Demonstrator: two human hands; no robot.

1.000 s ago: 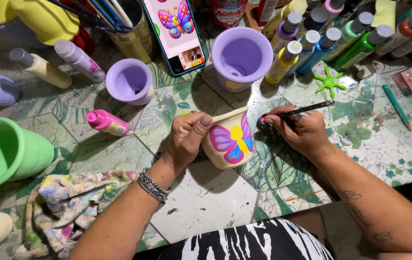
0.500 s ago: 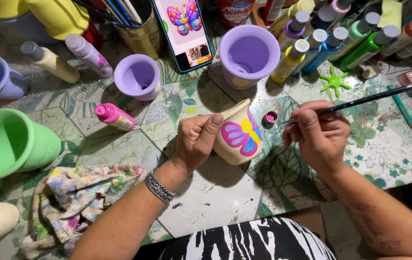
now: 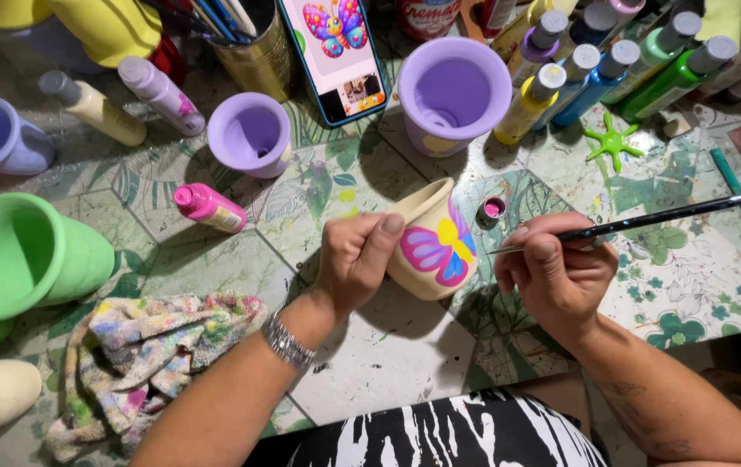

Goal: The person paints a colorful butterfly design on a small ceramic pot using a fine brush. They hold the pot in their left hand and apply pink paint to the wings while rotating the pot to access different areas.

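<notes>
Near the middle of your table (image 3: 405, 363), your left hand (image 3: 355, 259) with its grip wrapped around a tilted cream pot (image 3: 433, 242) painted with a butterfly, your right hand (image 3: 556, 272) just right of it pinching a thin brush (image 3: 638, 222), small pink paint cap (image 3: 491, 211) just beyond.

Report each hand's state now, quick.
Left hand: closed on the cream pot painted with a butterfly.
Right hand: closed on a thin paintbrush.

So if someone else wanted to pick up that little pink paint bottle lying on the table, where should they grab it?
Probably around the middle of the pink paint bottle, coming from above: it lies on its side, apart from the purple pot, with both long sides free.
</notes>
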